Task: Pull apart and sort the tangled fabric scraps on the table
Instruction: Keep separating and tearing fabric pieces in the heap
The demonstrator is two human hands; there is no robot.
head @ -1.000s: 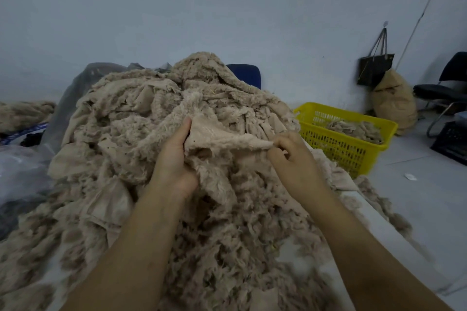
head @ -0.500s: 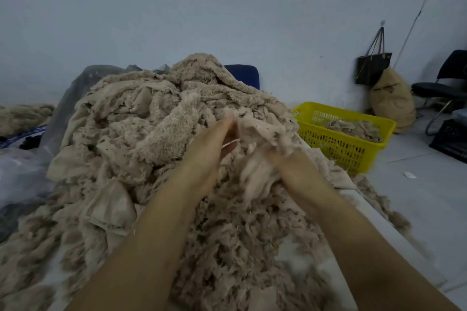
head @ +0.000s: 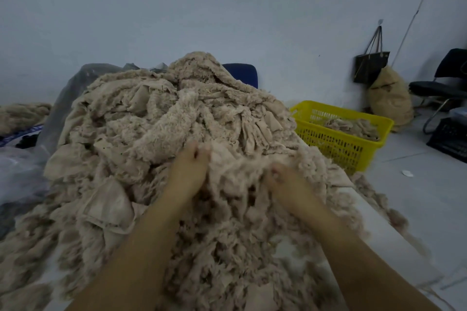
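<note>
The big heap of fluffy beige fabric scraps (head: 164, 121) lies piled on the white tabletop (head: 379, 247), with the left hand (head: 189, 169) and the right hand (head: 286, 183) each grabbing a fistful at its front, and a yellow plastic basket (head: 336, 149) off to the right.

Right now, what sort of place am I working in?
Probably a small textile-waste sorting workshop rather than a home. A big heap of beige fabric scraps fills the work surface, a yellow basket beside it holds more scraps, and a stuffed sack sits under a hanging bag.
</note>
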